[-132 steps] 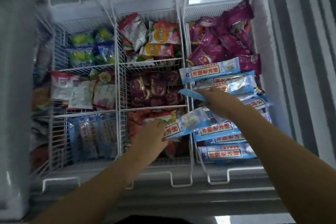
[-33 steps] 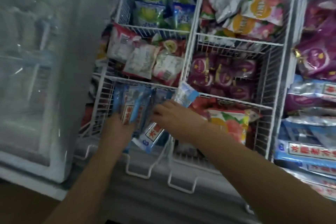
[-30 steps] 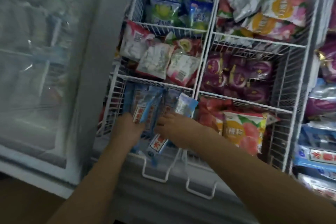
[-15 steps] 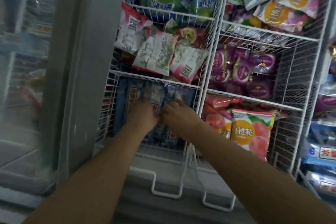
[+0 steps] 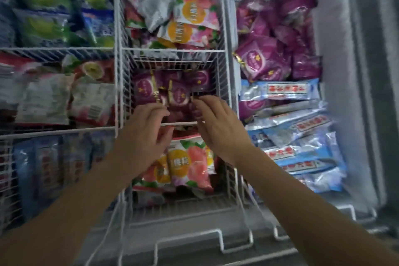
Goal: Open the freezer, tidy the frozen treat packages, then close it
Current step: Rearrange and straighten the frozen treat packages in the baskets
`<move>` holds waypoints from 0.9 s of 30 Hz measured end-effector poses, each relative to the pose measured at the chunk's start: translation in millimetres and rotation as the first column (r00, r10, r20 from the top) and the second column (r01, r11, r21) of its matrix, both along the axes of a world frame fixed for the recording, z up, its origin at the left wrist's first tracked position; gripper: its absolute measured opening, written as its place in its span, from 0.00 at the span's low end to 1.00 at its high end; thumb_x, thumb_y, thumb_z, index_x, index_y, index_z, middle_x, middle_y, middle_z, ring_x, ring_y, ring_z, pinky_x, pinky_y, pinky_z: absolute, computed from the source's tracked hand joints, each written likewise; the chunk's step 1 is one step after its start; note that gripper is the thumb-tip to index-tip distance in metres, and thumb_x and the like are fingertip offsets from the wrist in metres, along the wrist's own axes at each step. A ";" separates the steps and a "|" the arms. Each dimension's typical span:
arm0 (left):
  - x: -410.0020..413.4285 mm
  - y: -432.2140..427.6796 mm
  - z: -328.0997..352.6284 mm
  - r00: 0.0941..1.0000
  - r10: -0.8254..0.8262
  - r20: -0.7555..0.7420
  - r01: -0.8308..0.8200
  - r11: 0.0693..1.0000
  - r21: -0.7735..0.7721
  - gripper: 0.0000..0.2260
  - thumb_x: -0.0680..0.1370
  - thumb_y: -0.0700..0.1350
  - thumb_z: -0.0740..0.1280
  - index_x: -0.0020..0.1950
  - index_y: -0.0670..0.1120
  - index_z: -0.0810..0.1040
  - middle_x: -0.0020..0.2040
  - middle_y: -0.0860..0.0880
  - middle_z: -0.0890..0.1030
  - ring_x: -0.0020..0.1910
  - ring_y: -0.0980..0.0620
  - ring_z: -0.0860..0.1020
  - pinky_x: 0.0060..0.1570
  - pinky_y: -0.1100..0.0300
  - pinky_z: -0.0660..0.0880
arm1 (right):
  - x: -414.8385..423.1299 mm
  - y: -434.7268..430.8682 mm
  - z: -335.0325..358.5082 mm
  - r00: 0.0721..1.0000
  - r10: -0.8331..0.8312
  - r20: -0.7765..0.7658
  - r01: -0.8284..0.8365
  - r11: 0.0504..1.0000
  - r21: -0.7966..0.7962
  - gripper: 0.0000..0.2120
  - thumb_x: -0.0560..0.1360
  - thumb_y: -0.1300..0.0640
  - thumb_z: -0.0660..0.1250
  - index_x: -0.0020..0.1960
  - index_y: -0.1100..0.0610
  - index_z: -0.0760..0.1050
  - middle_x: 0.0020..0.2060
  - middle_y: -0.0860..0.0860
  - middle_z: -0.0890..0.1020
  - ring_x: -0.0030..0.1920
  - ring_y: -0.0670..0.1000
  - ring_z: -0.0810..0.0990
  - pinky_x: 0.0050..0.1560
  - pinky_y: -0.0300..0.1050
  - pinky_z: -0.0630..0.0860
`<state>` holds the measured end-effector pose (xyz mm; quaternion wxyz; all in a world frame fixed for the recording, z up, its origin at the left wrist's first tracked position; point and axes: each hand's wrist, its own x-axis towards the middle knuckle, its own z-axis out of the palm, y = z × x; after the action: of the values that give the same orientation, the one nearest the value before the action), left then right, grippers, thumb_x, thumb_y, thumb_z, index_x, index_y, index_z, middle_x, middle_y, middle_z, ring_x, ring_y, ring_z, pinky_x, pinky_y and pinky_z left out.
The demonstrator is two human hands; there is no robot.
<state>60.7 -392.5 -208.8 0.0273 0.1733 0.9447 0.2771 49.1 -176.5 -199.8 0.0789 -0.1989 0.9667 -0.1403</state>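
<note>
two hands work the centre wire basket (image 5: pixel 172 51), where purple treat packages (image 5: pixel 142 90) fill its middle compartment. the left hand (image 5: pixel 146 134) curls at a wrapper, grip unclear; the right hand (image 5: pixel 218 123) rests straight-fingered on the pile. packs look light, crinkly, slippery, best pinched at sealed ends. wire walls crowd both sides; only upward is free.

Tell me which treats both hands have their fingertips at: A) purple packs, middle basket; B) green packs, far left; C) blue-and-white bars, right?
A: the fingertips of the left hand and the right hand both sit over the purple packs in the middle basket.
</note>
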 end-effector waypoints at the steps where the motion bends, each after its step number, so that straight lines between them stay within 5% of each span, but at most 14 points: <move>1: -7.9 27.5 0.5 0.999 -0.043 -0.014 0.043 0.999 0.018 0.15 0.75 0.43 0.70 0.59 0.37 0.75 0.56 0.41 0.75 0.58 0.44 0.73 0.61 0.55 0.70 | -2.0 24.9 1.3 0.999 -0.045 0.004 0.045 0.998 0.034 0.20 0.77 0.60 0.64 0.68 0.64 0.71 0.64 0.61 0.74 0.64 0.62 0.72 0.65 0.56 0.69; 7: -65.5 182.4 -1.3 0.979 -0.200 0.034 0.195 0.974 0.113 0.11 0.77 0.38 0.67 0.59 0.37 0.77 0.57 0.41 0.77 0.58 0.43 0.74 0.58 0.56 0.70 | -9.3 157.9 7.4 0.971 -0.220 0.097 0.203 0.966 0.160 0.14 0.73 0.62 0.70 0.58 0.61 0.79 0.58 0.59 0.77 0.56 0.62 0.75 0.51 0.58 0.77; 12: -111.2 258.4 -16.7 0.948 -0.296 0.121 0.305 0.949 -0.072 0.19 0.77 0.45 0.69 0.65 0.40 0.73 0.60 0.43 0.75 0.60 0.44 0.72 0.60 0.49 0.71 | -13.7 208.0 9.5 0.970 -0.118 0.212 0.057 0.960 0.273 0.15 0.75 0.50 0.69 0.61 0.50 0.80 0.58 0.52 0.77 0.62 0.57 0.72 0.60 0.55 0.70; 18: -118.9 273.6 -17.3 0.920 -0.385 0.068 0.382 0.850 -0.362 0.19 0.73 0.47 0.71 0.60 0.40 0.74 0.56 0.42 0.74 0.56 0.41 0.72 0.51 0.47 0.73 | -29.2 203.8 16.5 0.975 -0.027 0.222 -0.055 0.932 0.358 0.13 0.74 0.58 0.68 0.58 0.52 0.78 0.56 0.51 0.76 0.63 0.56 0.71 0.60 0.57 0.70; 23: -117.5 259.8 7.5 0.956 -0.295 0.013 0.288 0.922 -0.258 0.21 0.72 0.53 0.72 0.58 0.40 0.77 0.53 0.43 0.75 0.54 0.43 0.74 0.48 0.47 0.74 | -23.9 207.6 32.4 0.984 -0.030 0.177 -0.031 0.942 0.334 0.14 0.73 0.65 0.67 0.57 0.55 0.70 0.51 0.52 0.78 0.52 0.56 0.77 0.51 0.53 0.70; 27: -109.5 206.9 36.1 0.983 -0.181 -0.011 0.178 0.973 -0.146 0.21 0.71 0.56 0.71 0.55 0.42 0.78 0.49 0.47 0.74 0.50 0.47 0.74 0.43 0.53 0.72 | -24.3 182.9 45.1 0.991 0.056 0.121 -0.090 0.950 0.298 0.13 0.76 0.62 0.66 0.59 0.55 0.70 0.51 0.51 0.76 0.52 0.55 0.76 0.51 0.53 0.70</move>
<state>-48.8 -185.6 -172.6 0.0531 0.2588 0.9430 0.2024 24.9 6.4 -154.7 0.1670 -0.2122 0.9629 0.0017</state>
